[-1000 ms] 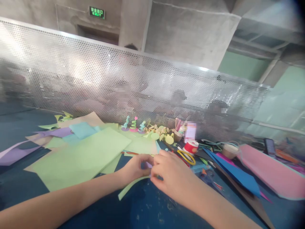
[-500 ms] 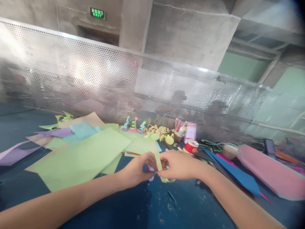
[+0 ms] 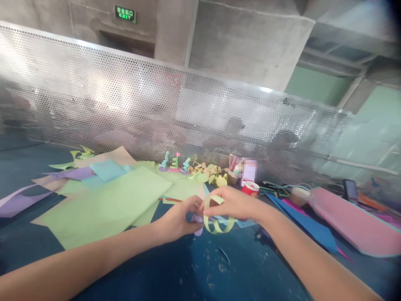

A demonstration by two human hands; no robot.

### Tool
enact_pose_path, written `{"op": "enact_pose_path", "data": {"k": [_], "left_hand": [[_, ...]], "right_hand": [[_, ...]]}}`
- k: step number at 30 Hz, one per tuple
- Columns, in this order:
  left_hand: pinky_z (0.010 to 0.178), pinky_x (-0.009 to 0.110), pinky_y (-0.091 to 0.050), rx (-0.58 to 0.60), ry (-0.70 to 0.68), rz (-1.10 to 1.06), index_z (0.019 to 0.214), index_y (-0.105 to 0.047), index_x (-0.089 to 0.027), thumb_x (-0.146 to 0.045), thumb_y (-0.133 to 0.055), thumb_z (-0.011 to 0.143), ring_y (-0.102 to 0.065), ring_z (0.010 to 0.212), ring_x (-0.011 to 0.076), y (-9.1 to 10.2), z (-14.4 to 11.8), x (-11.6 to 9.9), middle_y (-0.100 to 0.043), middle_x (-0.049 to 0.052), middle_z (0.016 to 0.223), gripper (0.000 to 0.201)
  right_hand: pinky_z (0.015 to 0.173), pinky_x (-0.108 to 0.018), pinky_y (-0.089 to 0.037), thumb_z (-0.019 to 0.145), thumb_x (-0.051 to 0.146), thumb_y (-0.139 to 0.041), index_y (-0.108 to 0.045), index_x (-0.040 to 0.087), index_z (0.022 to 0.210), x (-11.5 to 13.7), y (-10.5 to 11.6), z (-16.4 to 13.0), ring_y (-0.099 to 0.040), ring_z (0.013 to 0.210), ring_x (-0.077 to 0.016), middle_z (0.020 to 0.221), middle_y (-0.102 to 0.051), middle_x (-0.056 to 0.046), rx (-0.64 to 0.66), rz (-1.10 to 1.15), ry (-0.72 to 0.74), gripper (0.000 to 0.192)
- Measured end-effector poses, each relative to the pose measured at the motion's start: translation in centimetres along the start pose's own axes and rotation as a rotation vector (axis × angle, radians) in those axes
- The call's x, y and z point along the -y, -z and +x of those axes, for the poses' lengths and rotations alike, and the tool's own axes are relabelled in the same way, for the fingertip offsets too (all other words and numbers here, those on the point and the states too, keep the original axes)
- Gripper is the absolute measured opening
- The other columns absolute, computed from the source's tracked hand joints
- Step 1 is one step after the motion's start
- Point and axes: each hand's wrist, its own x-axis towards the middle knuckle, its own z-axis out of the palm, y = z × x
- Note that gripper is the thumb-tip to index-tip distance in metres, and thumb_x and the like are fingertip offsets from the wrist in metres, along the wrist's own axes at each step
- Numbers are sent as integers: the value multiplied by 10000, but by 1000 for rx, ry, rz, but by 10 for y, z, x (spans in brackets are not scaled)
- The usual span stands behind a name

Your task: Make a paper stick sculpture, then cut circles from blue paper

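We've got both hands mid-counter: left hand (image 3: 180, 217) and right hand (image 3: 233, 202) fingers pinch a green strip (image 3: 216, 221), curled, above the blue counter (image 3: 194, 271). Paper sheets (image 3: 106, 205) left, mesh screen (image 3: 125, 100) behind, concrete walls.

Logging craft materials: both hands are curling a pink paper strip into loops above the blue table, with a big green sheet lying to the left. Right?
Not quite: the head view shows the paper strip is light green, not pink. Both the left hand and right hand do hold it, looped, above the blue table, the big green sheet lying left.
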Motion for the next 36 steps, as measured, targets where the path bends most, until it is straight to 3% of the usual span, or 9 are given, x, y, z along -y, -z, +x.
{"op": "enact_pose_path", "data": {"k": [4,9,16,20,26,30,36], "left_hand": [[754,298,-432,-10,35,-94,1002,-436,-204,-112,-631,693,-591,838,163,-2,1,4,-646,28,892,377],[713,280,-424,11,21,-375,1015,-326,-224,-101,-643,713,-578,752,126,-1,4,-4,-646,4,828,455],[674,248,-426,-23,101,-609,1074,-333,-245,-136,-690,707,-580,735,115,5,5,-21,-609,-25,801,523],[699,242,-417,-81,129,-677,1122,-429,-223,-164,-700,715,-576,721,100,7,6,-19,-612,-24,785,492],[782,269,-417,-153,193,-798,978,-615,-165,-180,-728,689,-601,785,122,6,9,-14,-662,11,835,311],[867,298,-412,-98,168,-818,906,-667,-131,-196,-686,741,-615,867,150,7,10,-19,-689,48,905,178],[934,313,-401,-52,158,-848,947,-681,-146,-193,-650,777,-624,932,166,5,10,-23,-698,57,971,179]], "right_hand": [[528,-176,-365,681,248,-677,-662,153,866,-1,7,1,-530,611,-78,752,-643,-5,37,262,-10,209],[496,-169,-371,657,247,-718,-633,139,813,-9,7,1,-530,531,-63,650,-632,11,39,558,-68,208],[527,-176,-402,586,331,-775,-599,142,730,-34,-9,12,-498,508,-51,614,-610,27,-199,789,-112,296],[458,-145,-338,667,421,-708,-581,143,700,-36,-20,7,-417,439,-21,579,-614,21,-338,826,-88,308],[554,-183,-402,688,441,-691,-625,145,745,-22,-30,-11,-497,535,-60,661,-664,-24,-461,889,-64,309],[585,-209,-396,686,409,-698,-651,145,751,-19,-32,-19,-492,571,-80,706,-662,-28,-507,731,-11,277],[530,-222,-337,733,417,-634,-704,168,861,-17,-36,-25,-466,583,-108,681,-631,-5,-606,490,-11,289]]}}
